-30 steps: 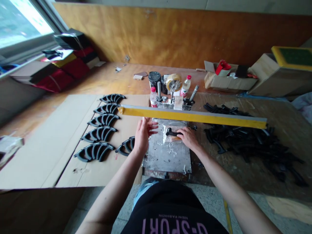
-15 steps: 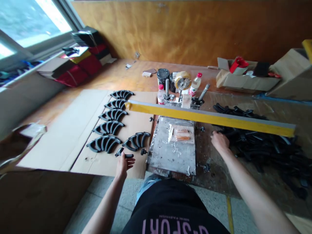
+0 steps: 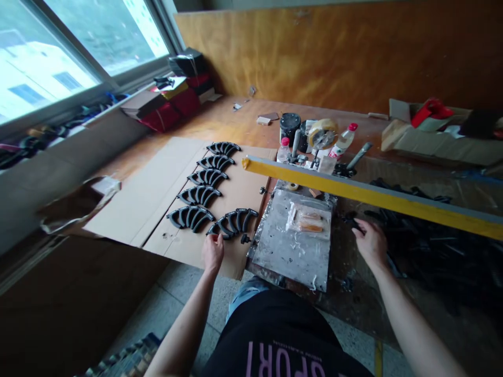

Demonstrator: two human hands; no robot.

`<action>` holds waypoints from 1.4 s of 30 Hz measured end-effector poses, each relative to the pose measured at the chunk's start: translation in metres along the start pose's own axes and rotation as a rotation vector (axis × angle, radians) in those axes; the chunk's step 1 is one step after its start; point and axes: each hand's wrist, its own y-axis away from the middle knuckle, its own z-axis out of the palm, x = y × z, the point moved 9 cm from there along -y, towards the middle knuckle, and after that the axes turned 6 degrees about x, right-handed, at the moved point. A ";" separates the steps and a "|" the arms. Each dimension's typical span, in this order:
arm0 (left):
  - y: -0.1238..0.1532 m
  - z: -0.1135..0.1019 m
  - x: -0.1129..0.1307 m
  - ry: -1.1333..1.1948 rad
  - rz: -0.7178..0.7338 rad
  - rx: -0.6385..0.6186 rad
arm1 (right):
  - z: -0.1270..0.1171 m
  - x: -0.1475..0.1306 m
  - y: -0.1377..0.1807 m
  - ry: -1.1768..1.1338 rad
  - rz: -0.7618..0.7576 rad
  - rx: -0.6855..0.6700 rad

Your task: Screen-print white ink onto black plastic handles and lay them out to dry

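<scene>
Here's the scuffed grey metal plate (image 3: 283, 256), and everything sits around it. Left of it, on the flat brown cardboard sheet (image 3: 137, 183), five fan-shaped groups of curved black pieces (image 3: 190, 217) line up in a column, one behind another. Between that column and the plate, a sixth fan-shaped group (image 3: 237, 222) lies level with the nearest of the five, and right at its near left end is the left hand (image 3: 213, 255)! Its fingers are drawn together, touching the end piece by the look of it; whether they grip it, I can't tell.

Over to the right of the plate, the right hand (image 3: 371, 243) is narrow, thumb and fingers seemingly closed on a single dark curved piece (image 3: 351, 217), at the near edge of a big jumbled black heap (image 3: 444, 262). That heap is dim, its pieces impossible to count.

So the score, as I judge it: five groups laid out, a sixth well on its way, and far more lying loose than arranged. On the plate itself there's a clear-wrapped pad with orange strips (image 3: 310, 220), no black piece on it. Beyond its far edge, a long yellow-and-grey bar (image 3: 353, 193) spans across, with a red-capped clear bottle (image 3: 283, 152) behind.
</scene>
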 end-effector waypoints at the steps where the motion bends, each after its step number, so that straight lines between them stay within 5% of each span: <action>1: 0.007 -0.002 0.008 -0.015 0.051 0.044 | 0.000 -0.031 0.002 -0.063 -0.131 0.006; 4: 0.024 0.000 0.040 -0.086 0.257 0.100 | 0.016 -0.119 0.013 -0.146 -0.456 -0.089; 7: 0.027 0.014 0.058 -0.180 0.334 0.025 | 0.035 -0.167 0.019 -0.096 -0.597 -0.191; 13: 0.009 0.017 0.064 -0.256 0.259 -0.096 | 0.045 -0.193 0.015 0.000 -0.591 -0.310; 17: 0.002 0.011 0.065 -0.238 0.199 -0.122 | 0.056 -0.250 0.032 -0.184 -0.622 -0.391; 24: 0.005 0.010 0.071 -0.271 0.249 -0.174 | 0.154 -0.354 0.074 -0.209 -0.619 -0.682; 29: 0.004 0.013 0.072 -0.270 0.286 -0.194 | 0.202 -0.372 0.080 -0.054 -0.476 -0.785; 35: -0.007 0.012 0.069 -0.263 0.164 -0.147 | 0.209 -0.373 0.077 -0.056 -0.434 -0.762; 42: -0.012 0.015 0.074 -0.250 0.184 -0.167 | 0.216 -0.374 0.071 -0.095 -0.412 -0.795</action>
